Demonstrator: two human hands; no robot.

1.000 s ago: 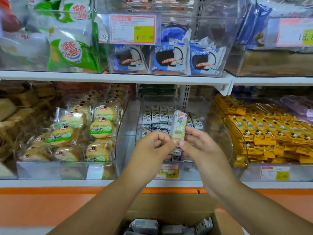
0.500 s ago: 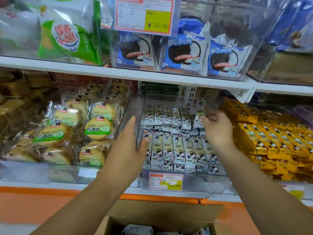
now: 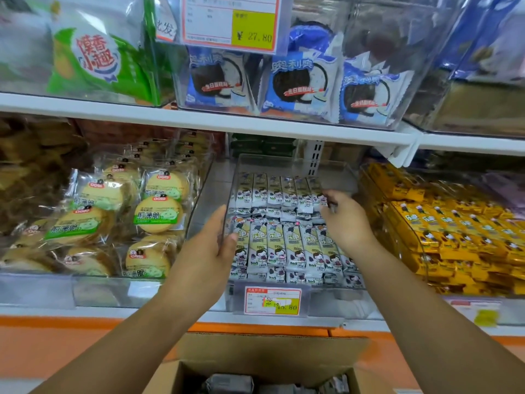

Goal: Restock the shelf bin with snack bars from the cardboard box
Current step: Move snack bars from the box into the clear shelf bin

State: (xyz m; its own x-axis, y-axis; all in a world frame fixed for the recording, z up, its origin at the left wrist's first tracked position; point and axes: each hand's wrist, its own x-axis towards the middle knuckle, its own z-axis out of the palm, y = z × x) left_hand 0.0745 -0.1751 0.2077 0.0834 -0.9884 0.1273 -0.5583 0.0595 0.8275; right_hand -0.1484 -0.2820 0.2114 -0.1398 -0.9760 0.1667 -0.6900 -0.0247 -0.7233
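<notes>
snack bars (image 3: 287,248): pale yellow and white wrappers, cartoon figures with dark hair, purple patches
shelf bin (image 3: 287,163): clear, colourless
cardboard box (image 3: 272,354): plain brown
price tag (image 3: 272,301): white, red border, yellow patch
round biscuits (image 3: 157,214): golden yellow, green labels, clear wrap
cookie packs (image 3: 295,86): blue and white, black cookie print
gold packs (image 3: 454,223): yellow-gold
shelf edge (image 3: 199,120): white; orange band below

Clear glossy plastic bin (image 3: 335,169), matt brown cardboard box (image 3: 272,351)
</notes>
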